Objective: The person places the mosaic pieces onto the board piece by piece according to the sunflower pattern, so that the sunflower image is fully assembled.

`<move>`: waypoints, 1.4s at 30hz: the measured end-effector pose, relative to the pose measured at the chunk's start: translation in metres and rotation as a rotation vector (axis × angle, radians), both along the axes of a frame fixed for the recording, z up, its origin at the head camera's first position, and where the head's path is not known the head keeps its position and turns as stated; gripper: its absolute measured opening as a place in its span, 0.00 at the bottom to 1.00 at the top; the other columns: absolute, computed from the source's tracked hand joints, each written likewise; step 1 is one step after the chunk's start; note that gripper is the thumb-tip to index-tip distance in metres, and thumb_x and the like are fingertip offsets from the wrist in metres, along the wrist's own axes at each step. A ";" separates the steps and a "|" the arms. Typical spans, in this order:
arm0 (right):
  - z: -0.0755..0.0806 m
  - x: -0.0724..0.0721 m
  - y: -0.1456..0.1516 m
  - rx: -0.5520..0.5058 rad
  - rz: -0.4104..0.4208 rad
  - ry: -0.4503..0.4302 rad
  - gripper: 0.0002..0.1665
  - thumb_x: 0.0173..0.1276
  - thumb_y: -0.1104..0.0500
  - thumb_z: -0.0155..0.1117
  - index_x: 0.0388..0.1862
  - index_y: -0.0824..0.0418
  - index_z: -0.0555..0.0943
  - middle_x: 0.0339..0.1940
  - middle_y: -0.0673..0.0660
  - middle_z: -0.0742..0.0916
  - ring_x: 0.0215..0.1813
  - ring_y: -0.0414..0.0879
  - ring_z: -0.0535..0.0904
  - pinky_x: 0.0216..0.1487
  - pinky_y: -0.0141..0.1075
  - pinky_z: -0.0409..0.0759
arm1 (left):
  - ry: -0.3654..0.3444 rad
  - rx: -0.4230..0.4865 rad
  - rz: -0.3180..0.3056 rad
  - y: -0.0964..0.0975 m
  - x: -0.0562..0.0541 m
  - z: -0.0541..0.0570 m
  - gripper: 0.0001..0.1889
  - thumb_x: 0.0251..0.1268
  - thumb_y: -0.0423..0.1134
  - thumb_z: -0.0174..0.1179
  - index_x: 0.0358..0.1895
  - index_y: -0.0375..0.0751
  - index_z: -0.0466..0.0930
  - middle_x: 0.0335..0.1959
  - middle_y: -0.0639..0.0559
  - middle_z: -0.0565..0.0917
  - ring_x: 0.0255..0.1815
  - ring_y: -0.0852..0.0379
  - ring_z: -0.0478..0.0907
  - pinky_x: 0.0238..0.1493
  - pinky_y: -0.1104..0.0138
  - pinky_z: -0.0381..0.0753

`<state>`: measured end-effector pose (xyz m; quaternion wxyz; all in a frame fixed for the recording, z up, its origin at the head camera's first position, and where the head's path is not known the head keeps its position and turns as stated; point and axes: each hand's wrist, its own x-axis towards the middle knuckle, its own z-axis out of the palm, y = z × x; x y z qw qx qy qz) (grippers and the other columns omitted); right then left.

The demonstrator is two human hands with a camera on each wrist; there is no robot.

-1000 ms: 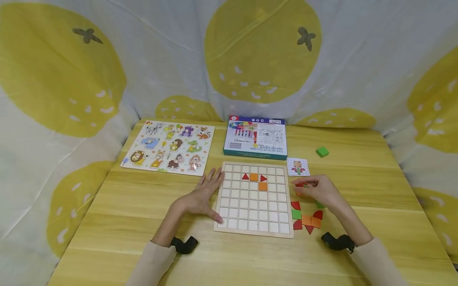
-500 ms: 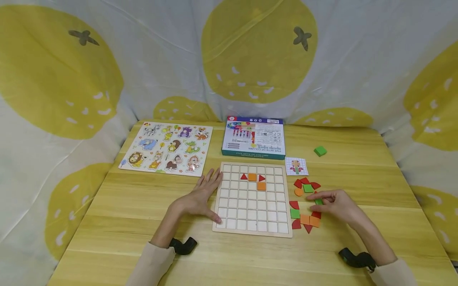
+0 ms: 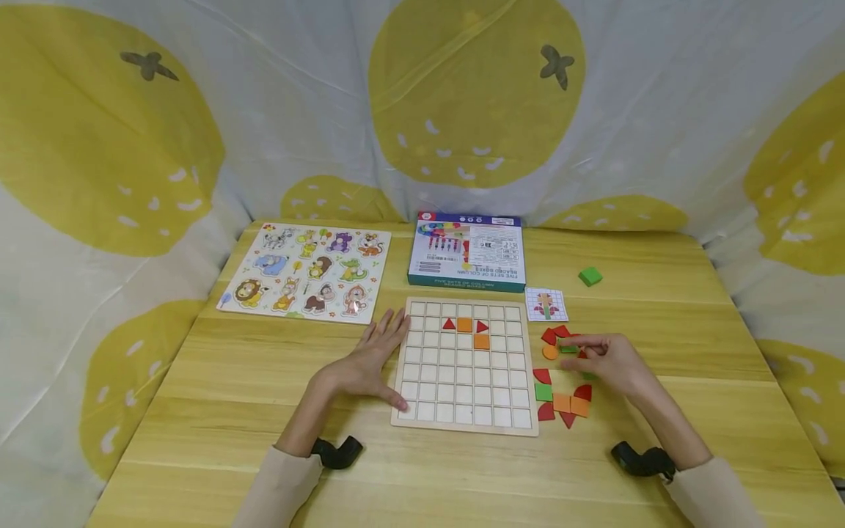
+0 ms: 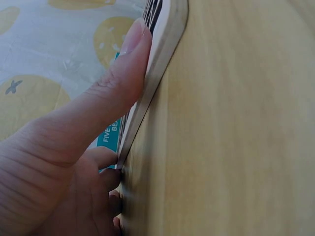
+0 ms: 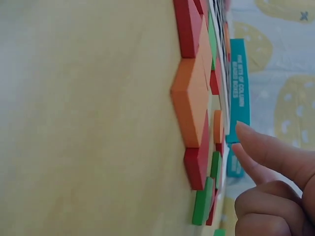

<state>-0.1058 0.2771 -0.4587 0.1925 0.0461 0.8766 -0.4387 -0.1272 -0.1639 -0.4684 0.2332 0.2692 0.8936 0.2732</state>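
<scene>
My left hand point(image 3: 363, 372) rests along the left edge of a wooden grid board point(image 3: 465, 375), fingers extended and thumb on its near-left corner. In the left wrist view, the thumb lies against the board's rim point(image 4: 160, 61). On the grid sit two red triangles point(image 3: 449, 324) and two orange squares point(image 3: 465, 325). My right hand point(image 3: 617, 361) hovers over loose pieces right of the board, thumb and index finger apart with nothing between them. Close to those fingertips are a green square point(image 3: 568, 348) and an orange disc point(image 3: 550, 353). The right wrist view shows the other fingers point(image 5: 266, 206) curled.
Nearer me lie orange squares point(image 3: 561, 402), a green square point(image 3: 543, 392) and red pieces point(image 3: 546, 412). A pattern card point(image 3: 546, 305) lies beside the board. Behind stand a flat box point(image 3: 466, 253) and an animal puzzle point(image 3: 304, 271). A green block point(image 3: 590, 276) sits farther right.
My right hand has drawn back from the upper loose pieces toward the right and me, then come slightly forward and left again. My left hand holds its place at the board.
</scene>
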 end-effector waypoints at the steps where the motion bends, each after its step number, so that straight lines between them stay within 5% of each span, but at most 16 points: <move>1: 0.001 -0.002 -0.001 0.004 -0.002 0.006 0.28 0.65 0.50 0.77 0.61 0.60 0.86 0.17 0.48 0.64 0.22 0.41 0.59 0.21 0.35 0.56 | 0.002 0.001 -0.001 0.000 0.000 0.000 0.78 0.39 0.58 0.84 0.85 0.38 0.33 0.87 0.43 0.29 0.87 0.40 0.22 0.85 0.40 0.27; 13: 0.001 -0.014 -0.011 -0.030 0.060 -0.030 0.22 0.63 0.56 0.79 0.52 0.66 0.88 0.16 0.47 0.63 0.21 0.41 0.58 0.22 0.33 0.54 | 0.002 -0.002 -0.005 0.001 -0.001 -0.001 0.78 0.39 0.59 0.84 0.85 0.38 0.33 0.87 0.43 0.29 0.87 0.40 0.22 0.85 0.40 0.27; 30: 0.000 -0.016 -0.009 -0.037 0.112 -0.049 0.22 0.59 0.61 0.80 0.51 0.67 0.88 0.18 0.48 0.61 0.22 0.41 0.57 0.22 0.33 0.54 | -0.004 -0.010 -0.001 0.000 -0.002 -0.002 0.78 0.39 0.60 0.84 0.85 0.39 0.31 0.87 0.44 0.28 0.87 0.42 0.21 0.85 0.41 0.26; 42: 0.001 -0.019 -0.013 0.036 0.153 0.034 0.22 0.62 0.54 0.80 0.51 0.64 0.87 0.18 0.47 0.62 0.22 0.41 0.57 0.22 0.34 0.54 | 0.003 -0.004 0.001 -0.001 -0.002 -0.001 0.78 0.40 0.59 0.84 0.85 0.39 0.32 0.87 0.44 0.29 0.87 0.41 0.22 0.85 0.40 0.27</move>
